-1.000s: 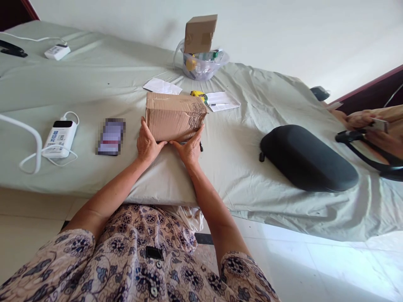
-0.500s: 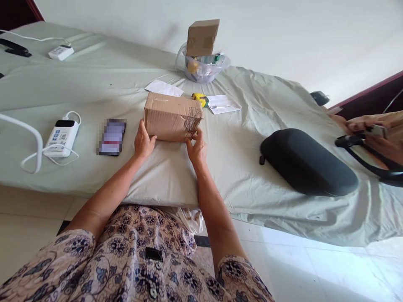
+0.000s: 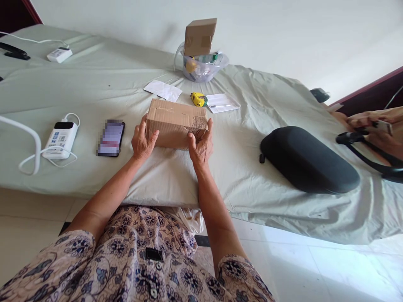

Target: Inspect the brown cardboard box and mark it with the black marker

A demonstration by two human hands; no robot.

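Note:
A brown cardboard box (image 3: 172, 126) with dark scribbles at its right end lies between my two hands on the cloth-covered table. My left hand (image 3: 143, 140) grips its left end, thumb on the near face. On the right end, my right hand (image 3: 201, 144) holds it the same way, fingers along the side. Just behind the box are a yellow tape measure (image 3: 198, 99), a white paper (image 3: 163, 89) and another paper (image 3: 223, 103) with a pen on it. A phone (image 3: 111, 138) lies to the left of my left hand.
A clear plastic basket (image 3: 204, 69) at the back holds a second cardboard box (image 3: 200, 37) and small items. A white power bank (image 3: 62, 140) with cables is at left. A black case (image 3: 308, 159) lies at right, near another person's hands (image 3: 374, 126) and a black strap (image 3: 371, 155).
The box has come slightly nearer and to the right, and now shows more of its top. My right hand has moved from its lower front edge to its right end.

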